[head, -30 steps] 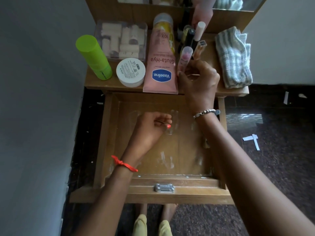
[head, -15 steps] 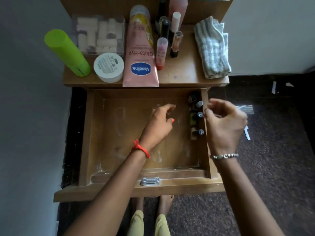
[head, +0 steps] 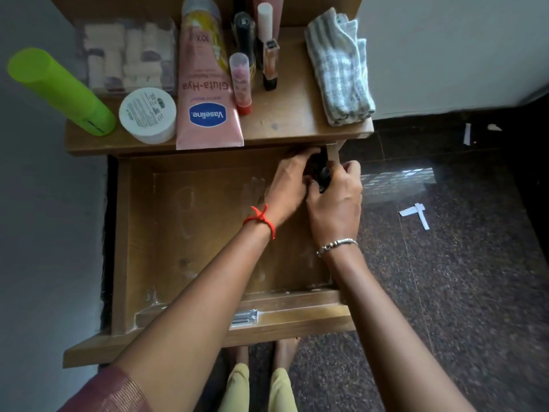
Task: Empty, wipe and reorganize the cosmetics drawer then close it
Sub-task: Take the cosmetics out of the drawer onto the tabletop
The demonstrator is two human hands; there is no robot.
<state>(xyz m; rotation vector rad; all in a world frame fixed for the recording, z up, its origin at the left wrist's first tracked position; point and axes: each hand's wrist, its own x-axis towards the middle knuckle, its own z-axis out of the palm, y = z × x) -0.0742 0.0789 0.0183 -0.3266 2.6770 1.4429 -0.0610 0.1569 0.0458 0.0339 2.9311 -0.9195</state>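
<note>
The wooden drawer stands pulled out, its bottom mostly bare with pale smears. My left hand and my right hand meet at the drawer's far right corner, closed around small dark bottles that they mostly hide. How many bottles each hand grips I cannot tell. On the tabletop lie a pink Vaseline tube, a white jar, a green bottle, a pink lip balm and several slim bottles.
A folded striped cloth lies at the tabletop's right end. A clear box of white rolls stands at the back left. A grey wall is on the left, dark speckled floor with paper scraps on the right. My feet are below the drawer front.
My right hand came down from the tabletop bottles into the drawer's right side. My left hand slid right to join it at the far right corner. The camera tilted downward.
</note>
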